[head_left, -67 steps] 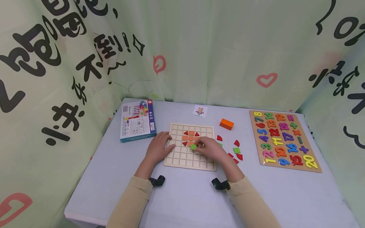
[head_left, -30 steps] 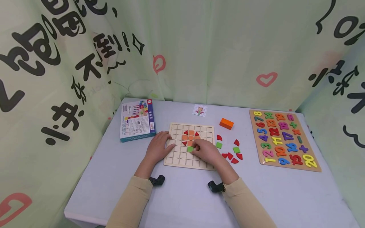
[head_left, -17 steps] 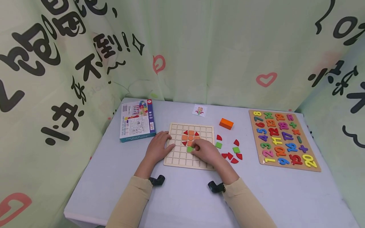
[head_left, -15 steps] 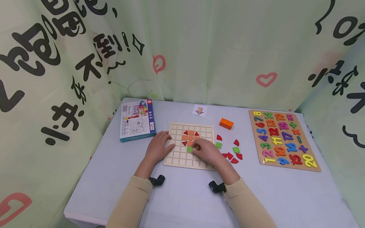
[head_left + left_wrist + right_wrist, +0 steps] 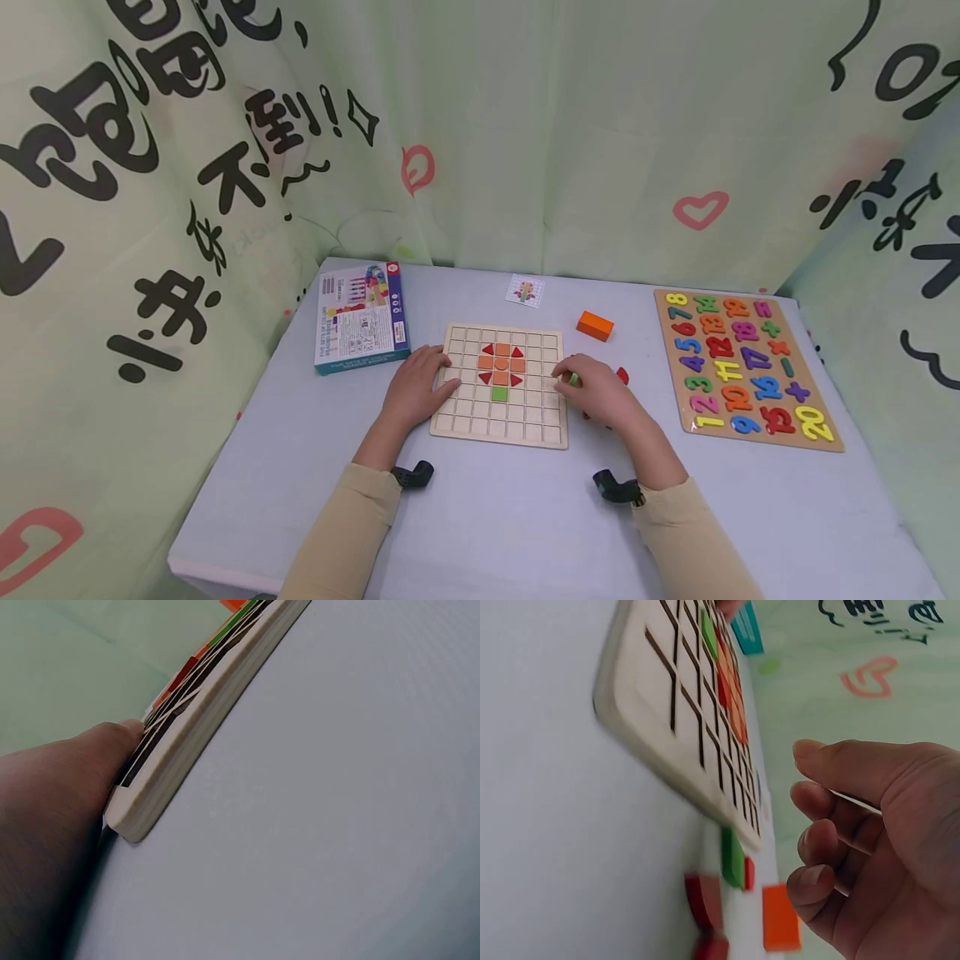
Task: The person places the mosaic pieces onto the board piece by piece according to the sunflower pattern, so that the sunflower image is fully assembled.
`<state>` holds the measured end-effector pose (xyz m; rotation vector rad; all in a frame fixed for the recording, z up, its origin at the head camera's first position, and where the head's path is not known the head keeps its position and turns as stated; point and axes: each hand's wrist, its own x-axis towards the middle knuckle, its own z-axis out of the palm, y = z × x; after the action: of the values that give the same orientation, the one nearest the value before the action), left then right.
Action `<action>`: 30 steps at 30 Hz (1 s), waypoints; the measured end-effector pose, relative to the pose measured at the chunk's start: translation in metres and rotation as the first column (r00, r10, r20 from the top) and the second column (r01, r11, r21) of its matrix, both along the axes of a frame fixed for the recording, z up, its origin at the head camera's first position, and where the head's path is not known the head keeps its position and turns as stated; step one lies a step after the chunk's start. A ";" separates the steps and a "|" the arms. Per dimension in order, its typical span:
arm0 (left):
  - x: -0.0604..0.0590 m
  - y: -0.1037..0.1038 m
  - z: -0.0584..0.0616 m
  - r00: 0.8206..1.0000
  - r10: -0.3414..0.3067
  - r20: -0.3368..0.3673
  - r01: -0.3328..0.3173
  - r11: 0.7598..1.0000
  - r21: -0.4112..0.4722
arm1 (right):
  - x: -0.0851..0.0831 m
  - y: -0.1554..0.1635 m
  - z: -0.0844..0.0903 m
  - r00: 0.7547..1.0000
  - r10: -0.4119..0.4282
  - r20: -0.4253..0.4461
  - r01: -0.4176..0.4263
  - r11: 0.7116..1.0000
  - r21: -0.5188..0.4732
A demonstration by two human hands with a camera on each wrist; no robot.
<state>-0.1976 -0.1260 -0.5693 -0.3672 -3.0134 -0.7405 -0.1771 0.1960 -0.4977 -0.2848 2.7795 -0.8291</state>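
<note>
**Right hand over the loose green square**

Your left hand (image 5: pixel 415 392) lies flat with straight fingers on the board's (image 5: pixel 459 423) left edge, pinning it. Your right hand (image 5: pixel 600 393) hovers just right of the board over a green square (image 5: pixel 573 379) on the surface, fingers loosely curled and holding nothing. Looks like the pick-up step; next you'd need to pinch that square. One green tile (image 5: pixel 499 393) already sits under the orange-and-red pattern. The right wrist view shows the fingers (image 5: pixel 821 844) clear of the square (image 5: pixel 733 857); the head view hides that gap.
</note>
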 end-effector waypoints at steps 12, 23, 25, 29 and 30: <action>0.000 0.000 -0.001 1.000 -0.003 -0.005 0.003 1.000 -0.009 | 0.006 0.081 0.003 0.996 -0.078 0.051 0.077 0.997 0.023; 0.002 0.000 0.004 1.000 -0.004 0.014 0.004 1.000 -0.003 | 0.003 0.119 -0.016 0.991 -0.096 0.099 0.093 0.995 0.034; 0.003 0.000 0.005 1.000 -0.004 0.015 0.004 1.000 0.002 | 0.002 0.122 -0.017 0.991 -0.088 0.105 0.085 0.996 0.035; 0.003 0.000 0.006 1.000 -0.004 0.014 0.004 1.000 0.004 | 0.002 0.123 -0.018 0.989 -0.086 0.118 0.081 0.996 0.046; 0.003 0.000 0.006 1.000 -0.004 0.014 0.004 1.000 0.005 | 0.002 0.123 -0.019 0.989 -0.084 0.118 0.079 0.996 0.047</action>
<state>-0.1948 -0.1258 -0.5632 -0.3702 -3.0243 -0.7532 -0.1753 0.3188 -0.5164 -0.1106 2.7082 -0.7776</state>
